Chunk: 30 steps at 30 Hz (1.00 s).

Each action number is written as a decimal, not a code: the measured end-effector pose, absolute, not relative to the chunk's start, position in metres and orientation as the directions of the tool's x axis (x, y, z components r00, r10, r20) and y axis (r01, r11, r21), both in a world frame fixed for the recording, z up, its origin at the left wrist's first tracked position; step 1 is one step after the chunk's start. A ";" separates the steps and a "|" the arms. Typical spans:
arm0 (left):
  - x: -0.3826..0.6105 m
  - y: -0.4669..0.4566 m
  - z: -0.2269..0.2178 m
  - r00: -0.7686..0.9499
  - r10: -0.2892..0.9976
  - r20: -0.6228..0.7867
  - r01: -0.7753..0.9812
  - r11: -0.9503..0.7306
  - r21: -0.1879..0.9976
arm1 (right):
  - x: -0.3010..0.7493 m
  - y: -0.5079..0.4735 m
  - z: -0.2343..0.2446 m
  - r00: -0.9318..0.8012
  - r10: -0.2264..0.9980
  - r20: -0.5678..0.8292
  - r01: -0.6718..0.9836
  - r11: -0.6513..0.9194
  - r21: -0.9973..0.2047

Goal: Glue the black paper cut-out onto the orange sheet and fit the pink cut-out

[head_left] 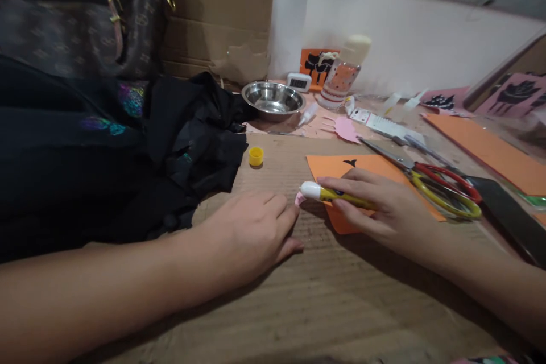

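Observation:
My right hand (384, 210) grips a yellow glue stick (341, 196) lying nearly level, its white tip pointing left. That tip touches or hovers just over a small pink paper piece (300, 199). Against the cardboard, my left hand (256, 224) pinches the pink piece at its fingertips; most of the piece is hidden. Partly under my right hand lies an orange paper sheet (318, 168) with a small black cut-out (350, 162) on it. A yellow cap (256, 156) stands apart from both hands, beyond the left one.
Red-and-yellow-handled scissors (443, 187) and a dark flat object (507, 219) lie at right. Black cloth (191, 142) covers the left side. Behind are a steel bowl (273, 99), a bottle (343, 77), a pink cut-out (346, 128) and more orange sheets (490, 151).

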<state>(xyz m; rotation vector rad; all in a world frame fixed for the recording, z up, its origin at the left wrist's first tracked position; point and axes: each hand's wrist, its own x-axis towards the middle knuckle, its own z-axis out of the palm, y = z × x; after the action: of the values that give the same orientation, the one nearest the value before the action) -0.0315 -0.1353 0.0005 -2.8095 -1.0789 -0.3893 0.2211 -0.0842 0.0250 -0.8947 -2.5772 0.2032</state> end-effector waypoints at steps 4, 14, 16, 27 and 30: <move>-0.032 -0.134 0.003 0.719 0.646 0.256 0.671 -0.742 -0.013 | 0.219 -0.084 0.026 -0.749 0.592 0.298 0.548 0.806 -0.226; -0.033 -0.135 0.006 0.716 0.661 0.225 0.676 -0.737 0.012 | 0.215 -0.085 0.012 -0.781 0.542 0.310 0.550 0.832 -0.071; -0.033 -0.135 0.005 0.718 0.658 0.227 0.674 -0.739 0.008 | 0.217 -0.083 0.009 -0.793 0.518 0.320 0.548 0.836 0.004; -0.032 -0.133 0.004 0.718 0.656 0.233 0.673 -0.739 0.008 | 0.213 -0.092 0.017 -0.769 0.564 0.300 0.531 0.825 -0.191; -0.032 -0.134 0.004 0.722 0.652 0.232 0.672 -0.741 -0.007 | 0.213 -0.088 0.011 -0.769 0.573 0.283 0.544 0.819 -0.182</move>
<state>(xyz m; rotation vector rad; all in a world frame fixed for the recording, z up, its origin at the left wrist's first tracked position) -0.0318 -0.1342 0.0039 -2.8302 -1.0903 -0.3290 0.2130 -0.0881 0.0108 -0.8471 -2.6765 0.1270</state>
